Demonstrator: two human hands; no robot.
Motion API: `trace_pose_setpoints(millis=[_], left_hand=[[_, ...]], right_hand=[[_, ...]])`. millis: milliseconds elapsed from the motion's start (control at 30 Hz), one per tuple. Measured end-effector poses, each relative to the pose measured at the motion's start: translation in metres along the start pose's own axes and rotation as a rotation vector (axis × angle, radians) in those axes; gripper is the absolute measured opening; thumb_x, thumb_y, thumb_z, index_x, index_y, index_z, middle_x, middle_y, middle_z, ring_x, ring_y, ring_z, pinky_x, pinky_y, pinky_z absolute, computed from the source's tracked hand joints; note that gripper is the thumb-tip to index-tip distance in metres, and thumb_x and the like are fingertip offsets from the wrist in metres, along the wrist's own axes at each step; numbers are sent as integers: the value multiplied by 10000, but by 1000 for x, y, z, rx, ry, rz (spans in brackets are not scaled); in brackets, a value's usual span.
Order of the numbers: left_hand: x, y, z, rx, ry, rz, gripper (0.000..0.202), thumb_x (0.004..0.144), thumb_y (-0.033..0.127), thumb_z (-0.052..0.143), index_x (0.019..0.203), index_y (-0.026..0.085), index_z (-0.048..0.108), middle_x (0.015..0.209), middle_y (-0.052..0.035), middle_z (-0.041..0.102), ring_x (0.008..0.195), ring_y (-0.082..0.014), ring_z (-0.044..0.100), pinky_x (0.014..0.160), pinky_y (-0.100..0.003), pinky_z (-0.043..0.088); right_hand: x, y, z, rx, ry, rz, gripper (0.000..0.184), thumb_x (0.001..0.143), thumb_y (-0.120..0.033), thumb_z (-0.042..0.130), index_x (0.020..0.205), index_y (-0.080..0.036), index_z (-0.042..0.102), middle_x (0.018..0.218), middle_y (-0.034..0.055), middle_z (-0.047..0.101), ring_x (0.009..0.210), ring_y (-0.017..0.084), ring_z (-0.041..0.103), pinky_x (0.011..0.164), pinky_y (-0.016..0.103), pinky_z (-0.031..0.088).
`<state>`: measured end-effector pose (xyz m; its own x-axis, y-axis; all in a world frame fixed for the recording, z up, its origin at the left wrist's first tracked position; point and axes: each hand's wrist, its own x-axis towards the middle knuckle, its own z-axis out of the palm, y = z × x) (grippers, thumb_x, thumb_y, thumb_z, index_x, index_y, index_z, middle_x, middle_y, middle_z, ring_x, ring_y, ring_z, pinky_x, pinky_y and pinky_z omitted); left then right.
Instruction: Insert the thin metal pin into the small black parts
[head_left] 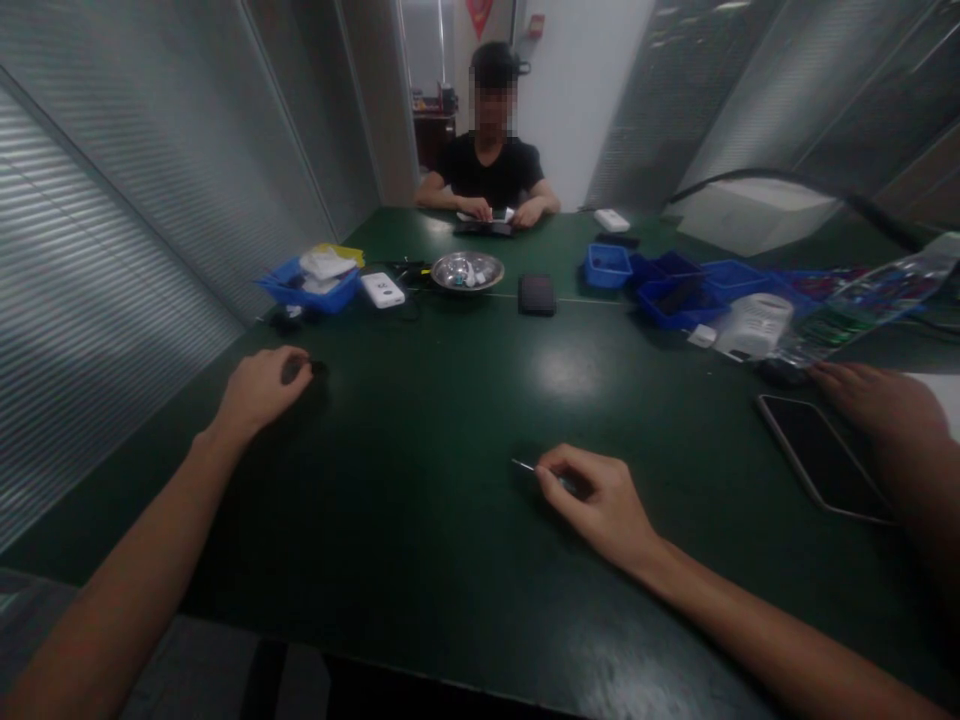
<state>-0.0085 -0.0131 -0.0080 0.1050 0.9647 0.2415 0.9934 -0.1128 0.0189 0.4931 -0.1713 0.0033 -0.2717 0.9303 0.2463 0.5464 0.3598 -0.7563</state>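
My left hand [262,388] is closed at the left side of the green table [420,430]. Its thumb and fingers pinch a small dark piece [319,368], too dim to name. Nearer the middle, my right hand [600,495] is closed around a small screwdriver [524,465]. The thin metal shaft points left from the fingertips, just over the tabletop, while most of the handle is hidden in the palm. Beyond my left hand lie a blue tray [326,292] with white material in it and a white boxy device [383,290].
A metal bowl [450,285] holding small parts and a dark square item [537,294] lie farther back. Blue bins [609,265], a clear bottle [862,300] and a phone [821,455] are at right. Another person's hand [877,400] rests there; someone sits opposite.
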Motion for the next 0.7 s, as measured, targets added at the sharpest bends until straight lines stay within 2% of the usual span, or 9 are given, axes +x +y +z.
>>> trace_pose_setpoints(millis=[200, 333, 400, 467, 533, 700], left_hand=[[0, -12, 7, -92, 49, -69, 375, 980, 343, 537, 1306, 175, 617, 1153, -89, 713, 1007, -260, 608, 912, -345, 435], [2, -22, 12, -173, 71, -194, 433, 945, 371, 611, 1328, 169, 610, 1116, -75, 717, 959, -235, 625, 876, -317, 457], [3, -25, 12, -174, 58, -277, 464, 928, 450, 635, 1277, 146, 658, 1131, -102, 704, 972, -248, 633, 864, -321, 472], [4, -24, 10, -152, 8, -327, 442, 913, 506, 640, 1149, 143, 732, 1144, -120, 693, 964, -265, 636, 836, -331, 484], [4, -22, 9, -139, -14, -335, 386, 914, 493, 635, 1041, 153, 766, 1130, -120, 696, 935, -267, 640, 815, -336, 491], [0, -10, 7, -248, 146, -314, 283, 931, 384, 632, 1079, 158, 717, 1033, -73, 734, 903, -215, 675, 856, -303, 498]], right_hand=[[-1, -3, -2, 0, 4, -3, 183, 968, -296, 602, 866, -190, 711, 757, 1, 689, 632, 148, 624, 600, 261, 429], [0, -4, -1, 5, 3, -3, 180, 963, -291, 604, 860, -188, 710, 762, 3, 693, 651, 151, 634, 609, 261, 434], [0, -3, -1, 5, 1, -10, 174, 962, -287, 605, 863, -188, 708, 761, 0, 690, 648, 148, 629, 612, 260, 431], [0, -2, -1, 3, -1, -12, 170, 963, -286, 606, 866, -189, 707, 761, -2, 688, 645, 145, 623, 613, 260, 428], [0, -1, 0, 3, -1, -9, 173, 965, -289, 606, 864, -189, 704, 754, -3, 681, 640, 143, 617, 615, 260, 427], [0, -1, 0, 2, -13, 0, 175, 970, -294, 603, 865, -194, 700, 751, -5, 676, 629, 143, 603, 609, 260, 424]])
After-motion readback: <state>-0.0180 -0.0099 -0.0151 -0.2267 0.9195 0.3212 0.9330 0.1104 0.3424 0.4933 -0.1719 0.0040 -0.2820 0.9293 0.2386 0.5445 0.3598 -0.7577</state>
